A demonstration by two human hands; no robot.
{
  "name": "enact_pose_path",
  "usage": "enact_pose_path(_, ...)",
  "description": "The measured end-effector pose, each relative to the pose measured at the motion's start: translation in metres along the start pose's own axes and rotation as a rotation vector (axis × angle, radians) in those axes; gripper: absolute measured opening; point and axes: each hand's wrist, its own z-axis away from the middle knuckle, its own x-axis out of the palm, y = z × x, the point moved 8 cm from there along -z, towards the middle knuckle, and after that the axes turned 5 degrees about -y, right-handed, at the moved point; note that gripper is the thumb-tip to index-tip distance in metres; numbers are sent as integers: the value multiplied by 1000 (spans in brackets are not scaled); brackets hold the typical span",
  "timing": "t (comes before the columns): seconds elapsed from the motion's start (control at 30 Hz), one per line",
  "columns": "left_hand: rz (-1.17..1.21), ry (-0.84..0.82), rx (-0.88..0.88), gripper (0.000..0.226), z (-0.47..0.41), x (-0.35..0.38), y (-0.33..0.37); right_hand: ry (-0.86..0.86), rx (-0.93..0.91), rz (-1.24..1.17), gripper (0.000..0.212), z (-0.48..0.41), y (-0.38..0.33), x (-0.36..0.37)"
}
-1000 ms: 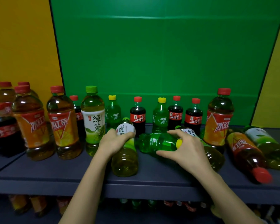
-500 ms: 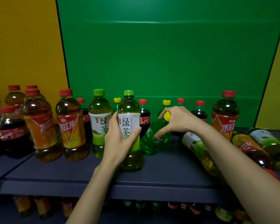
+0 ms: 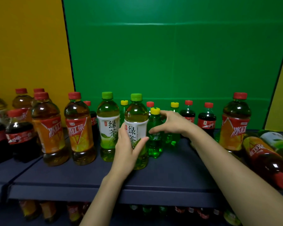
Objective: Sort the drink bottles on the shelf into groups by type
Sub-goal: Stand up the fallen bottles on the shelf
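Green panel fills the back, with a yellow wall to its left, and a dark shelf runs across the front.

Biggest on the shelf are the iced tea bottles, red-capped, orange-labelled and full of amber drink; several stand together at the left. Another iced tea bottle stands at the right. Just beside it a fallen iced tea bottle lies on its side, cap toward the front edge. Behind that lies a fallen green tea bottle with a white label.

Right of the left-hand iced teas stands a green tea bottle, green-capped and filled with pale yellow-green drink. Just beside it, upright on the shelf, is the held green tea bottle. The left hand grips it at the label, fingers wrapped behind and thumb across the front.

Smaller cola bottles, red-capped with dark drink, stand along the back right of centre. More cola stands at the far left.

Smallest is the green soda bottle, yellow-capped, upright just right of the held bottle. The right hand is beside it with fingers spread and relaxed, thumb tip at the label, forefinger by the cap, clasping nothing. Two more yellow caps show in the back row.

Below the shelf, blurred lower bottles are dimly visible.
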Motion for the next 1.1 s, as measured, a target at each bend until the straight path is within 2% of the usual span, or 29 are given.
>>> enact_pose_path(0.2,2,2,12,78,0,1,-1,-1,-6,-92,60,6,-1,7)
enact_pose_path(0.3,-4,27,13,75,0,-1,0,21,6,-28,67,12,-1,9)
enact_pose_path(0.4,-96,66,34,86,6,-2,6,83,14,59,76,25,2,5)
enact_pose_path(0.47,-189,132,103,88,13,-5,18,157,-4,108,69,41,4,-5)
enact_pose_path(0.6,-242,299,374,47,34,-5,55,295,-73,107,36,84,13,-37)
enact_pose_path(0.67,-211,259,429,28,37,9,68,342,-65,156,22,107,25,-57)
enact_pose_path(0.77,-266,214,450,18,37,38,90,432,16,240,11,135,62,-91)
enact_pose_path(0.87,-170,127,370,18,29,71,101,481,70,238,12,157,102,-121)
enact_pose_path(0.97,-165,3,159,23,15,109,99,444,136,347,25,171,144,-144)
enact_pose_path(1.1,-287,-213,-197,50,-8,161,81,96,124,533,52,174,186,-139)
